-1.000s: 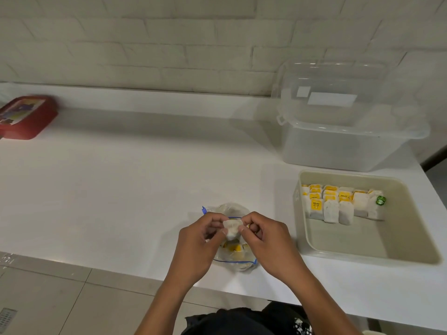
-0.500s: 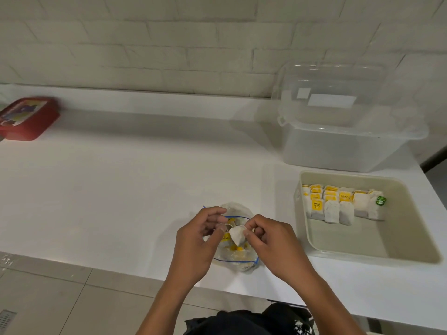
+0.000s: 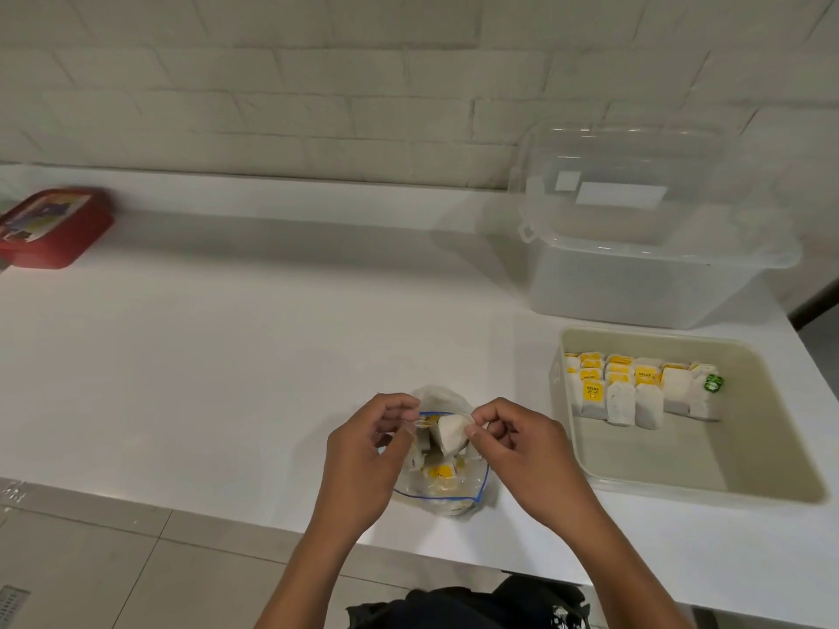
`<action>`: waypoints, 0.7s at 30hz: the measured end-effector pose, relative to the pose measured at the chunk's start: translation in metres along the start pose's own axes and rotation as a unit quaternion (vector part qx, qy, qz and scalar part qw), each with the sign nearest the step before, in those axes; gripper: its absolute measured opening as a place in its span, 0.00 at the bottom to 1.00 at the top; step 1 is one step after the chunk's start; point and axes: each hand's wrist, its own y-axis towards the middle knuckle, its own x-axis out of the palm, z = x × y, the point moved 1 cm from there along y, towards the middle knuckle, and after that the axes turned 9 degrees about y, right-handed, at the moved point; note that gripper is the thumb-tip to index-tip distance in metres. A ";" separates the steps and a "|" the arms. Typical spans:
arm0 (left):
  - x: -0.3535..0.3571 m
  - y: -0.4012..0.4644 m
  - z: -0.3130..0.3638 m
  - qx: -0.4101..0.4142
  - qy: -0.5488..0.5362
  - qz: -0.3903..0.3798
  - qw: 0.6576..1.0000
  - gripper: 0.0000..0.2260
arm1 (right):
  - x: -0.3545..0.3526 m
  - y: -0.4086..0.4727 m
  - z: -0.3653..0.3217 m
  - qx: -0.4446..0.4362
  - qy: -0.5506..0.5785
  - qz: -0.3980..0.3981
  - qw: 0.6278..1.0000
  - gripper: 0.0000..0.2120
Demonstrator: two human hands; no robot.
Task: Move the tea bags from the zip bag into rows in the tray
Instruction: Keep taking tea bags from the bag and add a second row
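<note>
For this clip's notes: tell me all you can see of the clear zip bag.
The clear plastic zip bag with a blue seal line lies crumpled on the white counter near its front edge, mouth open. White and yellow-tagged tea bags fill it. The left hand pinches its rim; the right hand pinches a white tea bag at the mouth.

A wall of white-painted brick (image 3: 318, 84) rises behind a long white counter (image 3: 254, 347), with a low ledge running along its foot. Pale grey floor tiles (image 3: 113, 569) show below the counter's near edge. The light is soft and even, casting faint shadows on the countertop.
</note>
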 end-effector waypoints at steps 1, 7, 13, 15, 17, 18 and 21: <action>0.002 -0.001 -0.001 0.008 0.025 -0.013 1.000 0.15 | -0.001 0.000 -0.002 -0.001 0.017 0.000 1.000 0.04; 0.011 -0.006 0.013 0.012 0.058 0.058 0.997 0.10 | -0.004 -0.001 -0.008 -0.018 0.053 0.007 0.998 0.04; 0.019 -0.008 0.040 0.026 -0.001 0.026 0.999 0.08 | -0.008 -0.002 -0.011 -0.033 0.051 0.017 0.998 0.05; 0.027 -0.008 0.045 0.041 0.014 0.011 0.999 0.08 | -0.012 -0.003 -0.014 -0.046 0.047 0.019 0.998 0.05; 0.034 -0.007 0.049 0.046 0.017 0.008 0.999 0.08 | -0.017 -0.004 -0.017 -0.070 0.036 0.030 0.996 0.06; 0.037 -0.005 0.051 0.046 0.015 0.010 0.999 0.07 | -0.021 -0.004 -0.019 -0.085 0.026 0.038 0.995 0.06; 0.047 -0.001 0.060 0.058 0.004 0.007 0.998 0.08 | -0.035 -0.005 -0.026 -0.131 -0.010 0.053 0.990 0.05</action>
